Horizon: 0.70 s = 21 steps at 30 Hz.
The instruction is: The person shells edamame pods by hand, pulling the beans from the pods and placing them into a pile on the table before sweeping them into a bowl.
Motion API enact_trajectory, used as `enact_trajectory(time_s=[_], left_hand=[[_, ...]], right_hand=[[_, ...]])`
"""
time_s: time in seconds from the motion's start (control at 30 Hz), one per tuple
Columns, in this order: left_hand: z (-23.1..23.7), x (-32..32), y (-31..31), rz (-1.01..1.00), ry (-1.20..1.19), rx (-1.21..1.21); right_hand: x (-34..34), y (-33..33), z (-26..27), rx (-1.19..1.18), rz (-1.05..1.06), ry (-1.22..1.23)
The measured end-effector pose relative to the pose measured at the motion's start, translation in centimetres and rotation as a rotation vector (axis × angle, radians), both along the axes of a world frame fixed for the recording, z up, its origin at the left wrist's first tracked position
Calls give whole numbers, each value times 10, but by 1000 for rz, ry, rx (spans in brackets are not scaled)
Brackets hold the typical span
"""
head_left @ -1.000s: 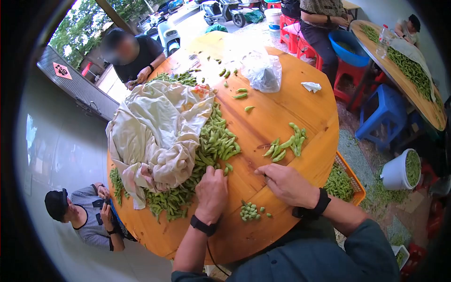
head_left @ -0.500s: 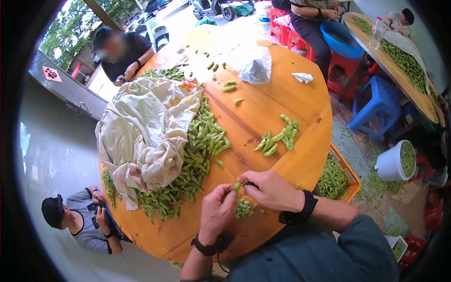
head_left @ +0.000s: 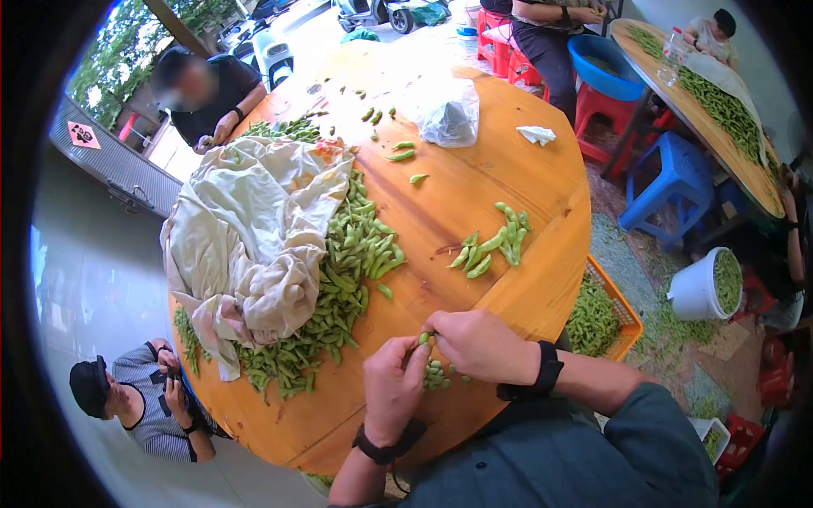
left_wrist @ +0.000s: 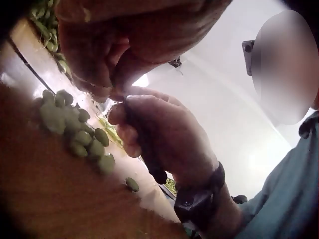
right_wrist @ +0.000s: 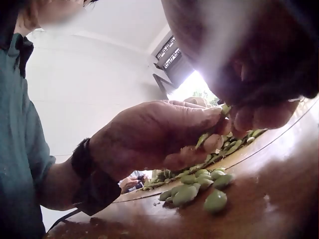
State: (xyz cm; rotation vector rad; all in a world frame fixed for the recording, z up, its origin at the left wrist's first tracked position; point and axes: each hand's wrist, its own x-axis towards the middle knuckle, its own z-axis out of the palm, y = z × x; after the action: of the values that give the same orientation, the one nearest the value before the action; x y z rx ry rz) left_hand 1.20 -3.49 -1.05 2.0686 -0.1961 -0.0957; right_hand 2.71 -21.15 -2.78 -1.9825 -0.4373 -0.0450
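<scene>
Over the near edge of the round wooden table (head_left: 339,427), my left hand (head_left: 394,385) pinches a green edamame pod (head_left: 424,337) between thumb and fingers. My right hand (head_left: 487,343) meets it at the pod's end, fingertips right at the left hand's. In the left wrist view, the right fingers curl round a slim dark tool (left_wrist: 149,144); its kind cannot be told. A small pile of shelled green beans (right_wrist: 215,200) lies on the table under the hands. Left of them spreads a big heap of edamame pods (head_left: 339,279), partly under a pale cloth (head_left: 246,229).
Several pods (head_left: 487,245) lie loose right of centre. A plastic bag (head_left: 449,114) and a crumpled tissue (head_left: 536,135) are farther back. Beside the table stand an orange crate (head_left: 622,309) of pods and a white bucket (head_left: 703,292). Two people sit at the table's left side.
My left hand has come away from the heap with a pod and my right hand has moved in to meet it above the shelled beans. Lately both stay together there.
</scene>
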Motion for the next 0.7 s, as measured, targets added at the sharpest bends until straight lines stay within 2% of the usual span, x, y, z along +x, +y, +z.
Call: enact_trajectory(time_s=[0.03, 0.07, 0.13, 0.27, 0.33, 0.37, 0.43, 0.47, 0.53, 0.57, 0.63, 0.7], left_hand=[[3, -1, -3, -21, -146, 129], [3, -2, -4, -24, -144, 128], [3, -3, -7, -43, -309, 233], [7, -1, -2, -72, -307, 254], [1, 1, 5, -88, -102, 56], [-3, 3, 9, -90, -101, 57], [-10, 6, 15, -111, 143, -175], [-9, 6, 17, -112, 145, -175], [-1, 7, 17, -97, 399, -338], [3, 9, 17, -96, 402, -338], [11, 12, 17, -23, 706, -559], [4, 14, 23, -54, 727, -624]], right_hand=[[-1, 1, 2, -54, 7, -22], [-1, 1, 4, -106, 15, -45], [-2, 1, 6, -139, 27, -90], [1, -2, 3, -183, 114, -143], [3, -4, 2, -183, 144, -122], [4, -4, 1, -186, 175, -103], [5, -5, 0, -141, 179, -97], [5, -5, -1, -96, 184, -92], [6, -5, 1, -35, 180, -61], [6, -5, 2, 27, 176, -33], [7, -7, 9, 75, 181, 57], [7, -6, 10, 123, 186, 147]])
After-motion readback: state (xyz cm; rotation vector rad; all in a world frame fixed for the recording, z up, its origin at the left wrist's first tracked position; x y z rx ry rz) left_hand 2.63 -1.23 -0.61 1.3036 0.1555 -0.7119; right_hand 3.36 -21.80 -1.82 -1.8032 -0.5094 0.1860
